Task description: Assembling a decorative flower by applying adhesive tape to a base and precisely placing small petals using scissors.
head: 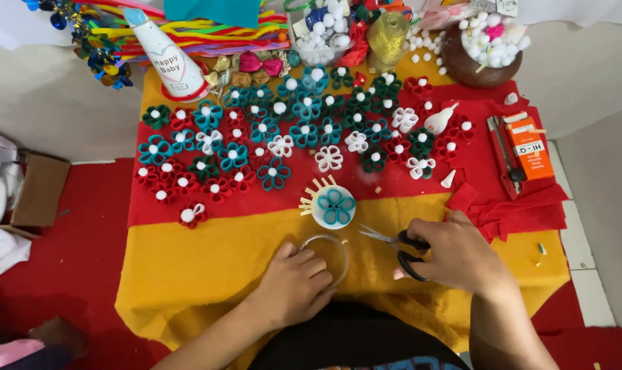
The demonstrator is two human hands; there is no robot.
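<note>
Head view looks down on a low desk [187, 274] draped in yellow felt near and red felt far. Left hand [294, 284] rests palm-down with fingers curled on the yellow felt, touching the near-left edge of a clear tape ring [331, 241] that lies flat there. Right hand [455, 253] is closed through the black handles of a pair of scissors [393, 240], whose blades point left, just right of the ring. Just beyond the ring sits a small white cup [333, 207] holding a teal loop flower, with pale sticks fanned at its left. Farther off, many red, teal, green and white paper flowers [256, 144] cover the red felt. An orange box [530, 147] lies far right.
</note>
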